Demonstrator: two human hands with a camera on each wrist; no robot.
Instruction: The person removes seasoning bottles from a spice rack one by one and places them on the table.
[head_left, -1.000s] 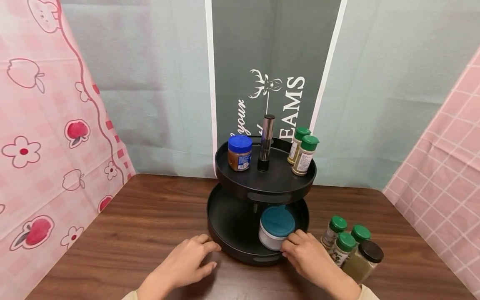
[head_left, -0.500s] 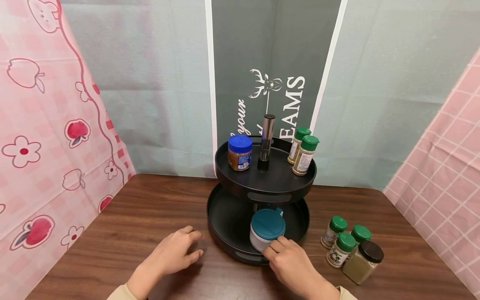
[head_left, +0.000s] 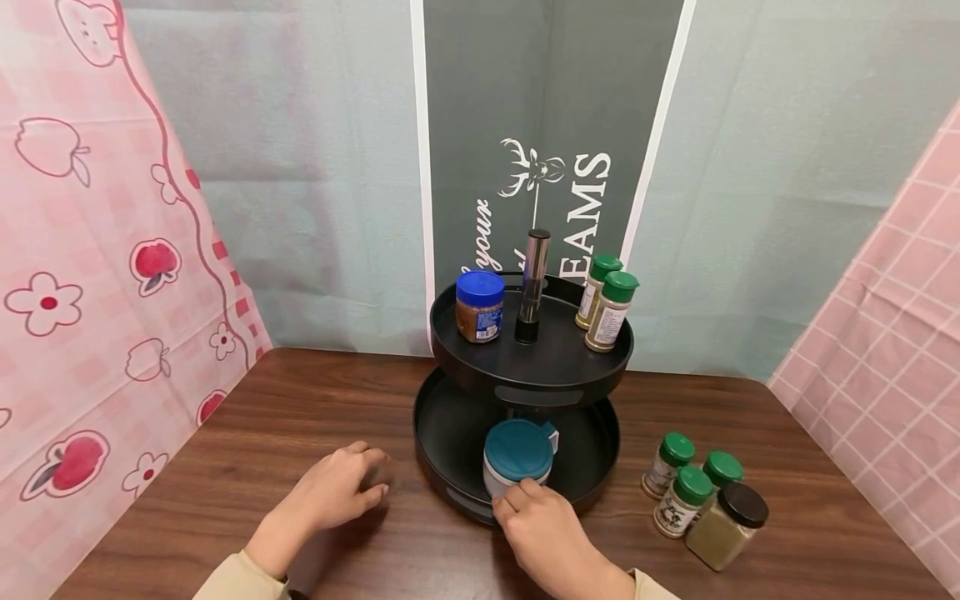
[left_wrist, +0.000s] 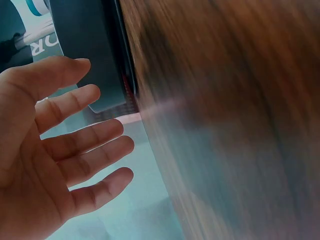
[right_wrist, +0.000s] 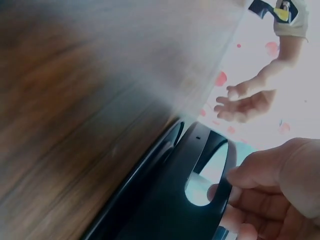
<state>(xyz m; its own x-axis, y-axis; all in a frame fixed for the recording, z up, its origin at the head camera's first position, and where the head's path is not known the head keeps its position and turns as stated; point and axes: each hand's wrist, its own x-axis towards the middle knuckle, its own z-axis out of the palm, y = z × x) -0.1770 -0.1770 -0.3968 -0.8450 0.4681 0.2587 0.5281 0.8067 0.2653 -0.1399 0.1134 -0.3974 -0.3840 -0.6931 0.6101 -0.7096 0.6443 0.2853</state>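
Observation:
A black two-tier lazy Susan (head_left: 457,437) stands on the wooden table. My right hand (head_left: 543,533) pinches the front rim of its lower tray; in the right wrist view the thumb lies outside the tray wall (right_wrist: 167,200), and a fingertip shows through the oval handle slot. Just behind that hand, on the lower tray, sits a white tub with a teal lid (head_left: 517,450). My left hand (head_left: 330,492) hovers left of the lazy Susan, fingers relaxed and spread in the left wrist view, holding nothing.
On the upper tray stand a blue-lidded jar (head_left: 480,307) and two green-capped shakers (head_left: 609,312), around a metal post (head_left: 534,279). At right on the table (head_left: 300,400) are several green-capped spice jars (head_left: 678,504) and a dark-lidded jar (head_left: 723,529). Patterned cloths hang behind and beside.
The lower tray has turned, carrying the white tub and its handle slot leftward, with my right hand moving left along with it. My left hand has drawn back to the left. The upper tray's contents stay put.

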